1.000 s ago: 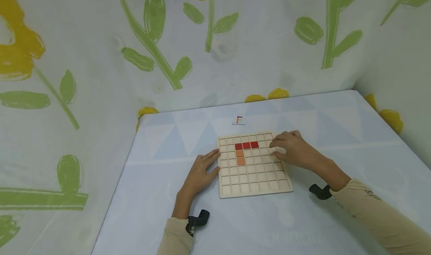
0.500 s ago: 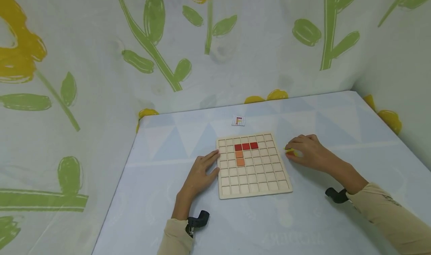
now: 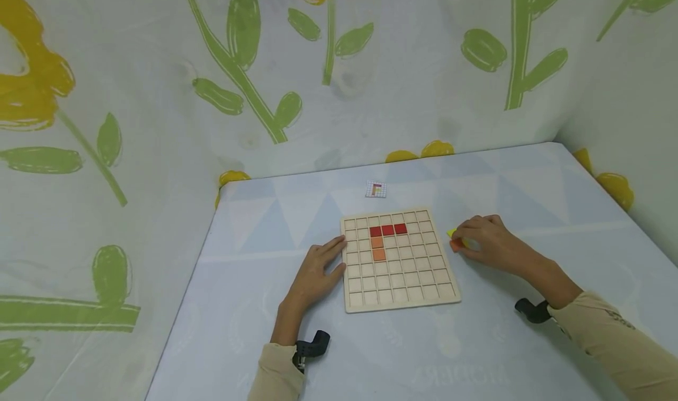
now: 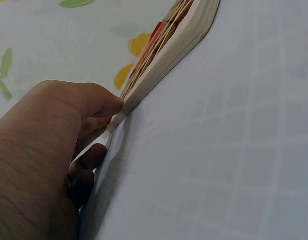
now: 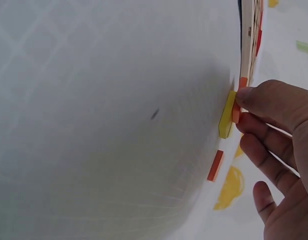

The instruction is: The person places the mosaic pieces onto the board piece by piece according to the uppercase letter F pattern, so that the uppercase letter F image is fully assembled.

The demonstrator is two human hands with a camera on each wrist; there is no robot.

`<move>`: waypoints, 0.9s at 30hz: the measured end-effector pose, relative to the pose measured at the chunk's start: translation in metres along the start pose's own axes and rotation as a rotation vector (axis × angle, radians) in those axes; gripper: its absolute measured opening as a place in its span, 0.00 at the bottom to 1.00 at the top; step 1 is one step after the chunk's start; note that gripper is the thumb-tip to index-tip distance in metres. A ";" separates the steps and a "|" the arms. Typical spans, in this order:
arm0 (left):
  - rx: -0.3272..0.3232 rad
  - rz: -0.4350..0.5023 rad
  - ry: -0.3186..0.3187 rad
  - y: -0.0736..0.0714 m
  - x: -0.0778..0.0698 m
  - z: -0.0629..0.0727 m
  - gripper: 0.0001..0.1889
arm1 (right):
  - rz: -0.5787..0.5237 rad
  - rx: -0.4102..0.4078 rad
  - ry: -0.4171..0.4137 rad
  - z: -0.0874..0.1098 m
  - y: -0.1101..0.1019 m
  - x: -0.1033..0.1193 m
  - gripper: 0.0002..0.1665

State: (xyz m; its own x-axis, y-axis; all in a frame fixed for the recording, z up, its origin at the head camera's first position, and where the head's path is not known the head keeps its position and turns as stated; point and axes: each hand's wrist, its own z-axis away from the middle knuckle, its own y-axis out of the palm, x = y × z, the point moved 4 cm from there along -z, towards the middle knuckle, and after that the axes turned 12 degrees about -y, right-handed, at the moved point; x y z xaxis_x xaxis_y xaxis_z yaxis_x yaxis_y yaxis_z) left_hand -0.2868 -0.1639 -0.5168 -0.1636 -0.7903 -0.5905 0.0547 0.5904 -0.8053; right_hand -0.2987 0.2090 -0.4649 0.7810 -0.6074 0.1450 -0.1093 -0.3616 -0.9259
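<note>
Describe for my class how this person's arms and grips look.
The left sleeve and right sleeve are beige, the right one with dark markings near its end. A bent, black left wrist device and a similar right wrist device jut out. The left grip and right grip wear no gloves.

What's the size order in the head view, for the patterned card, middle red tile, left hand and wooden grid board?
1. Wooden grid board
2. Left hand
3. Patterned card
4. Middle red tile
</note>
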 end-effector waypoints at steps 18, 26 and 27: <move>-0.006 0.004 0.004 -0.001 0.000 0.000 0.28 | 0.003 -0.039 -0.020 -0.003 -0.002 0.005 0.15; 0.007 -0.004 -0.007 -0.001 0.000 -0.001 0.28 | -0.049 -0.028 0.003 -0.014 -0.003 0.015 0.14; 0.008 -0.006 -0.007 -0.001 0.000 -0.001 0.28 | -0.056 -0.027 0.004 -0.015 -0.003 0.017 0.13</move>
State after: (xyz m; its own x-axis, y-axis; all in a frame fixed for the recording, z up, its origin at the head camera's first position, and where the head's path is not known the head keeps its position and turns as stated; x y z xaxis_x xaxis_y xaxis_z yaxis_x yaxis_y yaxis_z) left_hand -0.2882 -0.1640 -0.5162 -0.1567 -0.7947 -0.5864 0.0613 0.5848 -0.8089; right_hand -0.2950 0.1891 -0.4547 0.7838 -0.5886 0.1981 -0.0817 -0.4139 -0.9066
